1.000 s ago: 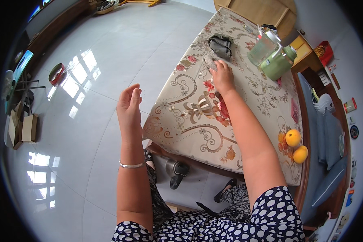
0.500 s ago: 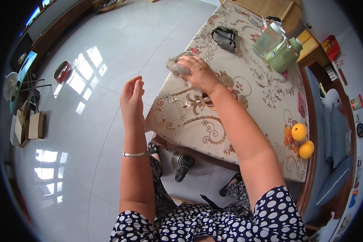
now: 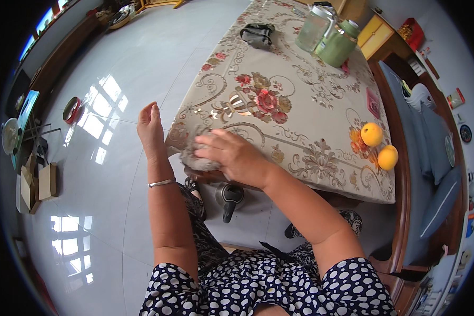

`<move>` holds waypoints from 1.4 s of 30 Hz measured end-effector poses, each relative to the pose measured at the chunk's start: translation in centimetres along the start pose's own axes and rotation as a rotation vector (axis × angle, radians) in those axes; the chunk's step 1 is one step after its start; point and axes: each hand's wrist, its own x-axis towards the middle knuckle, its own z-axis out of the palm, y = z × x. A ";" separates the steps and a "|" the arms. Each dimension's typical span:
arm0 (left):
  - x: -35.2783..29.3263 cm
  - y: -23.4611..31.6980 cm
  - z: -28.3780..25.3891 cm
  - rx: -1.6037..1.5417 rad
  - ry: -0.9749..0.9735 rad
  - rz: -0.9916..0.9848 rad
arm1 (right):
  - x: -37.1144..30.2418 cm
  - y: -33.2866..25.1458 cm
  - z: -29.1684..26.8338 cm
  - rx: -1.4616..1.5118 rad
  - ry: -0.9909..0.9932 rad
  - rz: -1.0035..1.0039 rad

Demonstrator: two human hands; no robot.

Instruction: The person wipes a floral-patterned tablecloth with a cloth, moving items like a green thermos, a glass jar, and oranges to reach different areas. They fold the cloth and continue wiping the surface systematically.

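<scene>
Pinching a grey cloth (image 3: 195,158) at the counter (image 3: 310,121) corner, right hand (image 3: 231,155) lies palm-down; left hand (image 3: 151,126) stands open, upright; two oranges (image 3: 372,134), two jars (image 3: 336,45).

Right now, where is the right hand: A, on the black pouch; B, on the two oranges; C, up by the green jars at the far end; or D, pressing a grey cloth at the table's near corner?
D: the right hand lies on a grey cloth at the near corner of the table, away from the jars, oranges and pouch.
</scene>
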 end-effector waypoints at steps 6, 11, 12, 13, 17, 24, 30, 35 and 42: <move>-1.1 0.2 0.7 0.284 0.012 0.212 | -11.7 -0.5 -7.6 -0.301 0.036 0.377; -1.4 0.6 1.3 0.306 0.019 0.298 | -24.8 0.7 -14.0 -0.447 0.195 0.803; -1.6 0.8 1.6 0.309 0.008 0.284 | -27.1 1.2 -15.2 -0.448 0.256 0.873; -1.8 1.1 1.9 0.313 0.001 0.269 | -28.5 1.5 -15.9 -0.448 0.316 0.941; -1.4 0.1 2.2 0.246 -0.056 0.168 | -25.6 3.4 -14.4 -0.514 0.282 0.898; -1.3 0.4 2.0 0.231 -0.056 0.081 | -8.9 2.6 -6.7 -0.381 0.043 0.361; -0.5 -0.3 1.7 0.163 -0.088 0.042 | 1.2 1.9 1.7 -0.226 0.007 0.178; 0.6 -0.7 0.5 0.285 0.007 0.180 | 2.6 2.1 2.0 -0.171 -0.026 0.207; -1.4 0.9 1.6 0.552 0.020 0.345 | -5.9 6.4 -5.1 -0.341 0.117 0.414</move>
